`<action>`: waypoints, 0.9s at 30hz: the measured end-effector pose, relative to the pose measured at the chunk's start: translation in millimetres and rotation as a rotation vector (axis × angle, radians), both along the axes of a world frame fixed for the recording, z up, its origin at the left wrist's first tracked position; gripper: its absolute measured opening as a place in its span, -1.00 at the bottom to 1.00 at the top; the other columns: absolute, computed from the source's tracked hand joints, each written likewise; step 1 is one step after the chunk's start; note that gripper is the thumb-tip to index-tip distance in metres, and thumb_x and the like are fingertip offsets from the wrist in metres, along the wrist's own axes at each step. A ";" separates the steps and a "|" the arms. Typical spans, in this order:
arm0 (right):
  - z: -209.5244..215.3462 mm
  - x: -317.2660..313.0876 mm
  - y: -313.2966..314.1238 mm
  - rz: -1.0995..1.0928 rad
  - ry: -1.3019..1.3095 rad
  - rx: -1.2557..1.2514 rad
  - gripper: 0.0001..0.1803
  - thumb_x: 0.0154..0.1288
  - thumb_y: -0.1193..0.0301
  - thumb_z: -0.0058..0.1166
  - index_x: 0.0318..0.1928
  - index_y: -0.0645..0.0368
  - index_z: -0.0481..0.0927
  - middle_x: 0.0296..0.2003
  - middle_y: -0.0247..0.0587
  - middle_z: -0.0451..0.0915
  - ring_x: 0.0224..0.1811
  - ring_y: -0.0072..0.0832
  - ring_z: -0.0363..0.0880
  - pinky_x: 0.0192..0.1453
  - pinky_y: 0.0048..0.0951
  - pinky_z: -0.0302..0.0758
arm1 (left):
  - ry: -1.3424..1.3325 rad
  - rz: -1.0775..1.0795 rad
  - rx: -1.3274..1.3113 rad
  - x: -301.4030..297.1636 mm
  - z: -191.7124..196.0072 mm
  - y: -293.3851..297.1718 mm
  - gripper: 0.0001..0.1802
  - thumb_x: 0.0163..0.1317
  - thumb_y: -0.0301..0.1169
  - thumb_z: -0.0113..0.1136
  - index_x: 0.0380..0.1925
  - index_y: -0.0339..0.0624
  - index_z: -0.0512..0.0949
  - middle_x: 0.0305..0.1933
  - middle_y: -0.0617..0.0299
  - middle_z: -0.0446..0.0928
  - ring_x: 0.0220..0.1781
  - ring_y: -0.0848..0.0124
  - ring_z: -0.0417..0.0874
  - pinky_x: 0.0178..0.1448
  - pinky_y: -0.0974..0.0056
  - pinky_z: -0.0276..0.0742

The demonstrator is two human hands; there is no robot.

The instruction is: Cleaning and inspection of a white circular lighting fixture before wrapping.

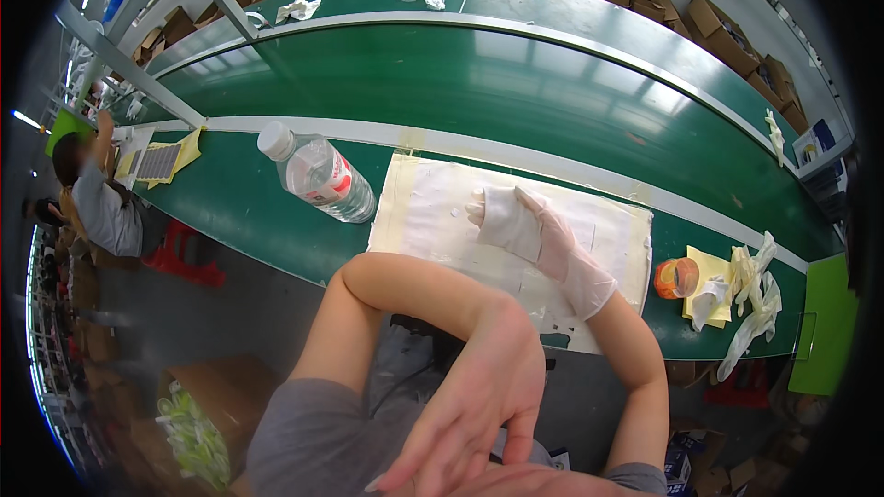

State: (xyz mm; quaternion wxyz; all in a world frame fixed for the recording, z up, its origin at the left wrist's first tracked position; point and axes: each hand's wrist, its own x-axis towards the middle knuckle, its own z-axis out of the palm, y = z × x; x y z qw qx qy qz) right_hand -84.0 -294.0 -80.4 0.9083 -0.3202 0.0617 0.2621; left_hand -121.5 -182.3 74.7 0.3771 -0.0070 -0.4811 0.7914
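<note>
My left hand [493,387] is bare and raised close to the camera, bent back at the wrist above my lap. Its fingers stretch toward the lower edge, apart from the thumb, and nothing shows in it. On the table my right hand [560,253] wears a thin, pale, see-through glove. It grips a white folded cloth [511,224], and small whitish tips stick out at the cloth's left end. Beneath lies a whitish, taped work sheet [424,212] with small dark marks and worn edges. Part of the right fingers is hidden by the cloth.
A clear water bottle [327,175] stands left of the sheet. An orange tape roll [676,278], a yellow pad [707,285] and crumpled white gloves [760,304] lie to the right. Behind runs a green conveyor belt [387,74]. A person [106,193] sits far left near a red stool [184,253].
</note>
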 end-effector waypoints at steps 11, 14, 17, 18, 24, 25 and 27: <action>5.1 -0.4 1.2 -0.035 0.030 -0.029 -0.35 0.56 0.10 -0.34 0.32 0.47 0.26 0.24 0.14 0.45 0.31 -0.12 0.45 0.41 -0.15 0.34 | 0.034 0.016 -0.053 5.7 4.3 1.2 -0.47 0.28 -0.31 -0.13 0.20 -0.38 0.35 0.47 -0.06 0.18 0.56 0.11 0.06 0.64 -0.19 -0.41; 6.2 -0.1 1.9 -0.034 0.032 -0.031 -0.35 0.56 0.11 -0.33 0.33 0.47 0.26 0.24 0.15 0.45 0.31 -0.12 0.45 0.40 -0.15 0.36 | 0.010 0.073 -0.038 14.0 7.9 4.8 -0.46 0.28 -0.31 -0.13 0.22 -0.37 0.32 0.48 -0.02 0.17 0.57 0.14 0.05 0.64 -0.18 -0.41; 5.4 -0.5 2.2 -0.039 0.052 0.002 -0.38 0.56 0.12 -0.32 0.32 0.45 0.27 0.22 0.16 0.46 0.29 -0.10 0.46 0.40 -0.11 0.36 | 0.033 0.134 -0.162 20.9 12.6 4.3 -0.46 0.26 -0.34 -0.12 0.23 -0.36 0.31 0.49 0.03 0.17 0.57 0.17 0.04 0.64 -0.18 -0.40; 4.9 -0.7 2.1 -0.049 0.074 0.042 -0.40 0.56 0.13 -0.31 0.30 0.44 0.28 0.21 0.16 0.47 0.27 -0.09 0.47 0.41 -0.08 0.35 | 0.034 0.135 -0.162 21.3 12.1 5.5 -0.46 0.26 -0.34 -0.12 0.23 -0.36 0.31 0.49 0.03 0.17 0.57 0.17 0.04 0.64 -0.18 -0.40; 4.1 -0.3 1.3 -0.042 0.055 0.033 -0.40 0.57 0.13 -0.32 0.30 0.44 0.28 0.21 0.16 0.47 0.28 -0.09 0.47 0.41 -0.08 0.35 | 0.064 0.159 -0.085 23.6 9.5 8.8 -0.46 0.25 -0.37 -0.11 0.24 -0.36 0.31 0.49 0.06 0.18 0.58 0.20 0.02 0.64 -0.15 -0.39; 4.6 -0.6 1.3 -0.042 0.057 0.032 -0.40 0.57 0.13 -0.32 0.30 0.44 0.28 0.21 0.16 0.47 0.28 -0.09 0.47 0.41 -0.08 0.35 | 0.069 0.161 -0.082 23.8 9.5 9.1 -0.46 0.26 -0.37 -0.12 0.24 -0.36 0.31 0.49 0.05 0.17 0.58 0.20 0.01 0.64 -0.15 -0.39; 4.0 -0.1 2.3 -0.043 0.052 0.021 -0.41 0.57 0.14 -0.32 0.30 0.44 0.29 0.21 0.15 0.47 0.28 -0.10 0.47 0.41 -0.08 0.35 | 0.075 0.170 -0.077 24.5 10.6 8.4 -0.45 0.26 -0.36 -0.12 0.24 -0.37 0.30 0.49 0.04 0.17 0.58 0.20 0.00 0.64 -0.15 -0.39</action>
